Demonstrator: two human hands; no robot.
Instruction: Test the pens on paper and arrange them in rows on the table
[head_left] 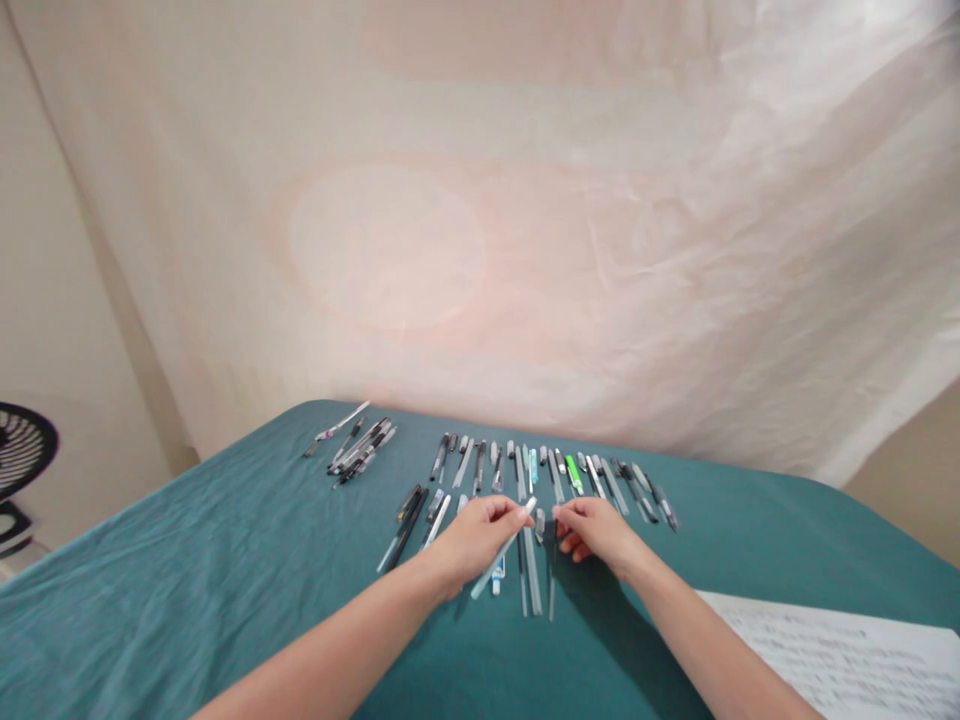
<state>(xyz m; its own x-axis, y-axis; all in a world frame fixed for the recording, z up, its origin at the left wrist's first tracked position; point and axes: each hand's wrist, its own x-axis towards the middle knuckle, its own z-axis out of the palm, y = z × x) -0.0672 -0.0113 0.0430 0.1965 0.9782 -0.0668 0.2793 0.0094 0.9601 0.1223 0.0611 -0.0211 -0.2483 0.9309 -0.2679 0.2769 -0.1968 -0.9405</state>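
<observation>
Several pens lie in rows on a teal tablecloth [187, 570]. My left hand [480, 535] pinches a white pen [504, 548] that slants down to the left, its upper tip pointing at my right hand. My right hand [596, 532] has its fingers curled and pinched just right of that tip; what they hold, if anything, is too small to make out. Both hands hover over the near row of pens [532, 575]. A far row of pens [555, 475], one of them green [574, 473], runs just beyond the hands.
A separate bunch of dark pens [362, 450] lies at the far left of the table. A white printed sheet [847, 655] rests at the near right corner. A pale cloth backdrop [480, 220] hangs behind the table. A black fan [19, 455] stands at the left edge.
</observation>
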